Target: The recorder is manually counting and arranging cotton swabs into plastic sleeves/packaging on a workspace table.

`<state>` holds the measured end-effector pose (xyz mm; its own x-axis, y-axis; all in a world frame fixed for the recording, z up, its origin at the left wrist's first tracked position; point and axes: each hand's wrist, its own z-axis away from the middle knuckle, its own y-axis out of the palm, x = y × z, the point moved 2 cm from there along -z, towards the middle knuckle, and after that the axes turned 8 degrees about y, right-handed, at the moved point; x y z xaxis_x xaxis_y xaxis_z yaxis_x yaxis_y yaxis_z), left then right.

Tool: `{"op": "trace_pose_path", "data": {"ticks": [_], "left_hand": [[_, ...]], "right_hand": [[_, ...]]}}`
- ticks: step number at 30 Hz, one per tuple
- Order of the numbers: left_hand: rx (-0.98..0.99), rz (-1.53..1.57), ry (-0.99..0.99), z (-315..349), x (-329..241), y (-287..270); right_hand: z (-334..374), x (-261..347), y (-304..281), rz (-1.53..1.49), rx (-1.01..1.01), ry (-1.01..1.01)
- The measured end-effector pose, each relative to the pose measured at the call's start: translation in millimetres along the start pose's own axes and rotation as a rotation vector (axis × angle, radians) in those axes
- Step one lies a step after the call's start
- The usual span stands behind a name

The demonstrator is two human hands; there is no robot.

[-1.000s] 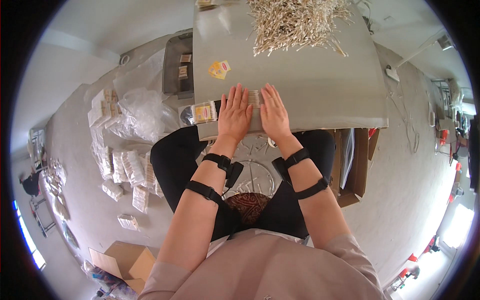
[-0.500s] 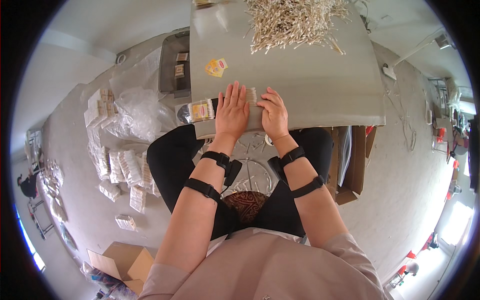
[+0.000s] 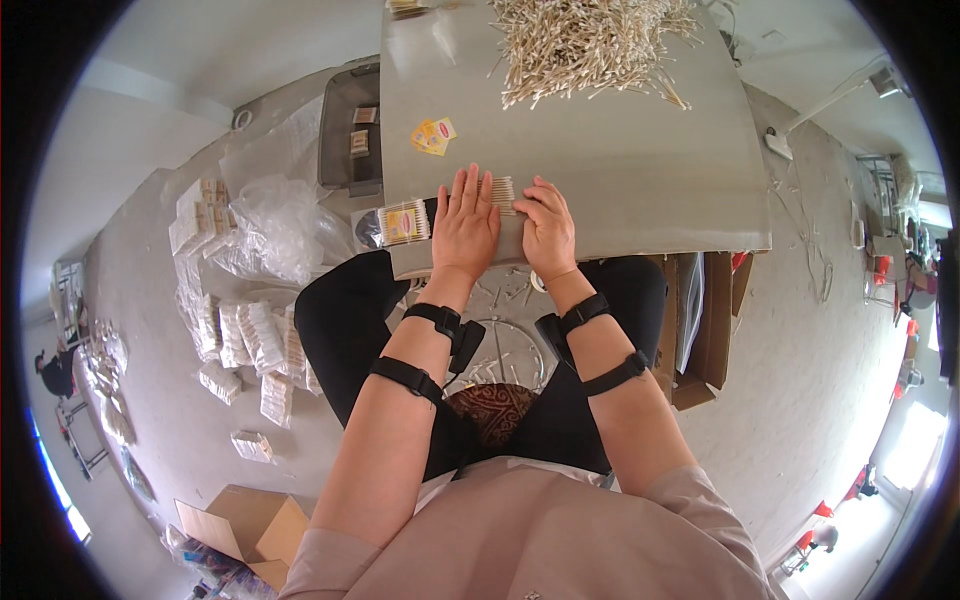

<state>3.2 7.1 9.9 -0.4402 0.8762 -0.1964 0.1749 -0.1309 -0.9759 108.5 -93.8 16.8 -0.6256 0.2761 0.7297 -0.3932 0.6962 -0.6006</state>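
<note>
left hand (image 3: 466, 225) lies flat, fingers straight, over a row of cotton swabs (image 3: 504, 194), gripping nothing i can see. right hand (image 3: 548, 222) is half curled by the row's right end, can't tell if it's pinching any. swab bundle (image 3: 403, 222) just left of the left hand, yellow cards (image 3: 433, 135) ahead, loose swab pile (image 3: 590, 50) farther up the table (image 3: 660, 170). probably the lining-up step; next move calls for light, even pressure imo.

The grey floor (image 3: 780, 350) is being lit by a bright window (image 3: 915, 440) at the near right, while a narrow bluish window (image 3: 58, 478) is being seen at the near left. Beyond the grey-topped table (image 3: 640, 180), a pale wall (image 3: 270, 50) is being shown at the far left.
</note>
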Motion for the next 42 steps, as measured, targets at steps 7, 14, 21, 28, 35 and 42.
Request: {"op": "trace_pose_path", "data": {"ticks": [7,14,21,28,35,42], "left_hand": [[-0.011,0.025,0.003,0.1,-0.3,0.4],[0.001,0.013,-0.002,1.1,-0.2,1.0],[-0.001,0.019,-0.005,0.1,0.1,1.9],[-0.006,0.012,-0.003,-0.1,-0.8,0.8],[0.026,-0.001,-0.012,0.6,-0.8,-0.1],[0.036,0.008,-0.016,-0.9,-1.9,-1.9]], "right_hand": [[-0.7,3.2,-0.2,0.021,-0.004,0.014],[-0.2,3.7,0.4,0.044,0.009,0.008],[-2.3,6.5,0.0,0.07,0.011,0.015],[-1.7,3.8,1.7,0.11,0.04,0.022],[-2.0,6.1,4.6,0.154,0.051,0.039],[-2.1,5.6,5.0,0.191,0.054,0.038]]}}
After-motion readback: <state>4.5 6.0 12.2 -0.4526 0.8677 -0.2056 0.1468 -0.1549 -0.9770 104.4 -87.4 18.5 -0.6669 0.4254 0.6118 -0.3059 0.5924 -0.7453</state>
